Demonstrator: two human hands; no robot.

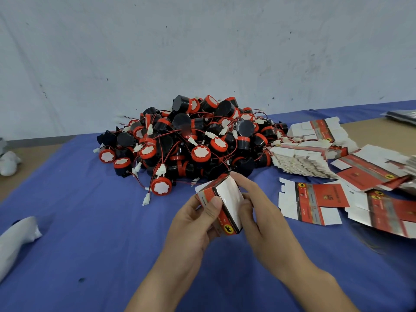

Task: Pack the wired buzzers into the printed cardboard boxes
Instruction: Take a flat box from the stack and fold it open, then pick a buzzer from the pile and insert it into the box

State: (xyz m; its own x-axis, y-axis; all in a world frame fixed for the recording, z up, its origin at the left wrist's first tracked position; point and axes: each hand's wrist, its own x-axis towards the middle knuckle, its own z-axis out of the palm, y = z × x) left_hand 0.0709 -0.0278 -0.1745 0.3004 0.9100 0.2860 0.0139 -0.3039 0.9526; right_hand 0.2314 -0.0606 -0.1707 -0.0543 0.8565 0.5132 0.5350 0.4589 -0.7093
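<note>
A large heap of black and red wired buzzers [191, 140] lies on the blue cloth against the wall. In front of it I hold a red and white printed cardboard box [225, 203], partly folded up, above the cloth. My left hand [195, 221] grips its left side with the thumb across the red printed face. From the right, my right hand [258, 210] pinches the box with fingers at its top corner and right edge. One buzzer [161, 186] with a white connector lies loose at the heap's near edge.
Flat unfolded printed boxes [313, 203] are scattered and stacked [301, 161] at the right. The blue cloth [90, 221] covers the table. A white bag [18, 235] lies at the left edge, another white bundle [9, 161] farther back left.
</note>
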